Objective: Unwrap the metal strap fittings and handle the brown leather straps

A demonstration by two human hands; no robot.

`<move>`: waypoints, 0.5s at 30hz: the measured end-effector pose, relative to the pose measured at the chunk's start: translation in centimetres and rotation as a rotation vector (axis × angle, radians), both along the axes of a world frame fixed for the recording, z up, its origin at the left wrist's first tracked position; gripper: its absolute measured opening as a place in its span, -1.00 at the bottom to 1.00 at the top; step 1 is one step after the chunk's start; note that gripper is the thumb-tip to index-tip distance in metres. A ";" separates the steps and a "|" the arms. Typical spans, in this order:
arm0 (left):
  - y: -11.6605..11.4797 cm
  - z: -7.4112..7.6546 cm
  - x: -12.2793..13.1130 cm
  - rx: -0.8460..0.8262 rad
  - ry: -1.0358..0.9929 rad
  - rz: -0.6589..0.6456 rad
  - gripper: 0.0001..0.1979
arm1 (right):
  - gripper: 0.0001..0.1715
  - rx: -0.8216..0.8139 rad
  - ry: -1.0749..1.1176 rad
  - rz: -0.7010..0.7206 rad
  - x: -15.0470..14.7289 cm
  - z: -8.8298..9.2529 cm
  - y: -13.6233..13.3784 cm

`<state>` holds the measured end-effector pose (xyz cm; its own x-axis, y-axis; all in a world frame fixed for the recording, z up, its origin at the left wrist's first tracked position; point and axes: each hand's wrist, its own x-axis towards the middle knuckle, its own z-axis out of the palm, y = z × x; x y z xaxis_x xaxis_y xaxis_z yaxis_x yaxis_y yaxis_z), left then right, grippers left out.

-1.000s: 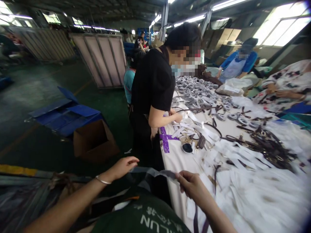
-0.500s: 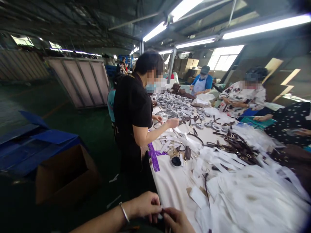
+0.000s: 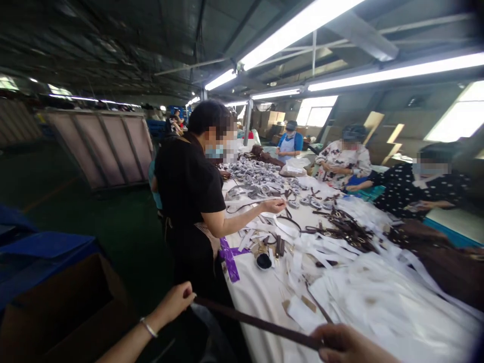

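Note:
A dark brown strap [image 3: 257, 320] is stretched between my two hands above the table's near edge. My left hand [image 3: 177, 301], with a bracelet on its wrist, pinches one end. Closed round the other end is my right hand [image 3: 346, 345], at the bottom of the view. A pale translucent strip [image 3: 212, 330] hangs below the strap near my left hand. Beyond the strap, white sheets and strips [image 3: 381, 292] cover the near right of the white table [image 3: 251, 297].
A person in black [image 3: 189, 181] stands at the table's left side. Three people work across it. Brown straps [image 3: 340, 227] and grey rolls [image 3: 257, 171] lie in heaps. A black round container [image 3: 263, 261] sits near purple tape [image 3: 230, 259]. An open carton [image 3: 68, 302] stands lower left.
My hands, which were close together, have moved apart, and the brown strap now spans between them. The view has turned rightward. The person in black has extended an arm farther over the table.

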<state>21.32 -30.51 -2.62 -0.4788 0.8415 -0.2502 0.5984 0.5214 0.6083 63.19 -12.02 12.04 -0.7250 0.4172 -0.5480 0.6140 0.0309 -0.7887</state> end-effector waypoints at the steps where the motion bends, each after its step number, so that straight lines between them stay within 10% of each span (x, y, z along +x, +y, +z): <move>1: -0.5 0.0 -0.7 -0.019 0.083 -0.009 -0.82 | -0.42 0.039 -0.031 0.006 0.8 1.6 0.6; 9: -4.9 -3.0 -4.6 -0.200 0.185 0.120 -0.79 | -0.52 0.163 -0.027 0.115 0.7 14.3 3.3; 15: -4.6 -5.2 -1.8 -0.171 -0.023 0.318 -0.79 | -0.63 0.123 0.014 0.046 -2.8 12.7 0.7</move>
